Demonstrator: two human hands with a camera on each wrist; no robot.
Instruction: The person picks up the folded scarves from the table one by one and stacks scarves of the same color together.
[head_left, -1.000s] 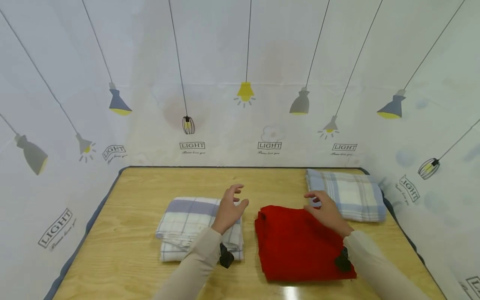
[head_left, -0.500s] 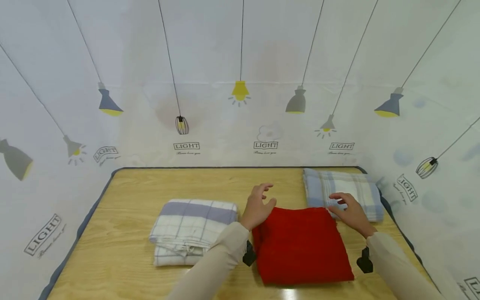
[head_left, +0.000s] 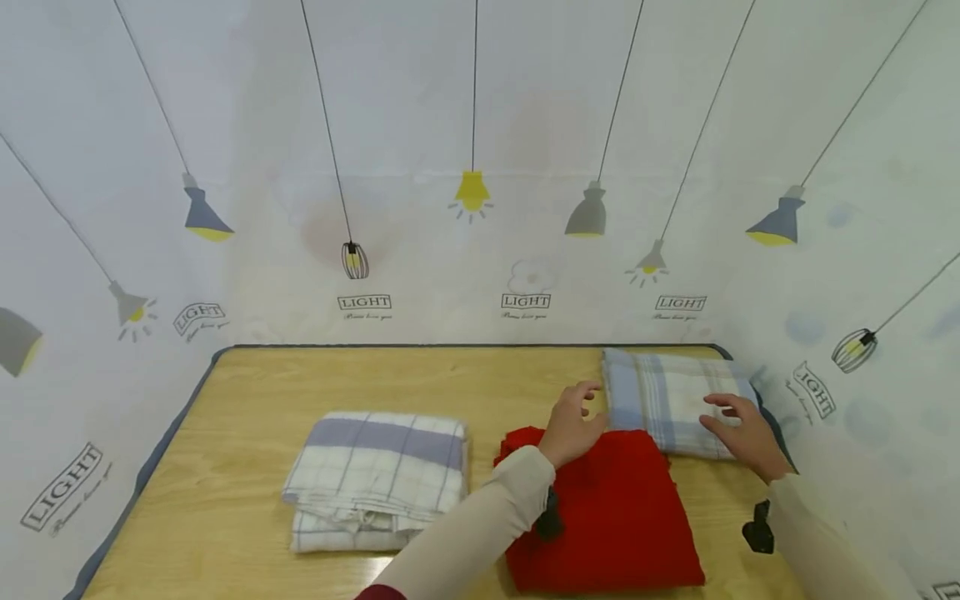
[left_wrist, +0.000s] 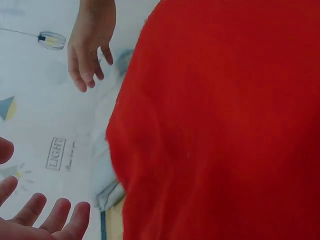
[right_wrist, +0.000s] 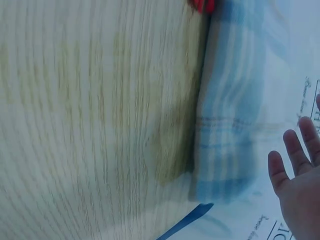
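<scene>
A folded red cloth (head_left: 607, 525) lies on the table in the head view, and it fills most of the left wrist view. My left hand (head_left: 572, 427) is over its far edge, fingers relaxed and nothing in them. A folded blue, white and beige plaid cloth (head_left: 675, 400) lies at the back right. My right hand (head_left: 746, 433) overlaps its right part in the head view, with loosely bent fingers and nothing held. In the right wrist view those fingers (right_wrist: 295, 150) are spread beside the plaid cloth (right_wrist: 227, 125).
A folded white checked cloth (head_left: 375, 475) with a purple-grey band lies at the left on the wooden table (head_left: 232, 467). White wall sheeting (head_left: 420, 125) printed with lamps surrounds the table on three sides. Black wrist cameras (head_left: 759, 527) sit below the hands.
Both hands have moved to the right: the left from over the white checked cloth to over the red cloth, the right from the red cloth to the plaid cloth. The cloths stay put.
</scene>
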